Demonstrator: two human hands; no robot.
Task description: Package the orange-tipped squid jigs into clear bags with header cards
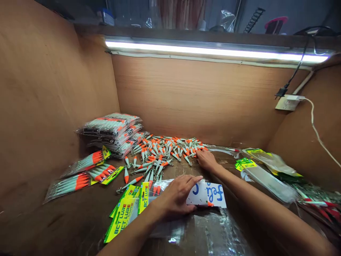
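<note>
My left hand (pixel 178 195) grips a folded white card (pixel 217 195) with blue lettering, thumb below and fingers above. An orange lure tip (pixel 210 204) shows at the card's lower edge. Under and beside this hand lie clear plastic bags with yellow BCT LURE headers (pixel 122 217). My right hand (pixel 206 160) reaches to the right end of a loose pile of orange and pale fishing lures (pixel 160 149). Its fingers are bent together at an orange lure tip; how much of that lure they hold is partly hidden.
At the left stand stacked clear packs of lures (pixel 112 128), with filled lure packs (pixel 71 185) in front. Empty header bags (pixel 269 181) lie at the right, near more red and green lures (pixel 327 209). Wooden walls enclose the table. A plug (pixel 281 92) hangs by a socket (pixel 287 103).
</note>
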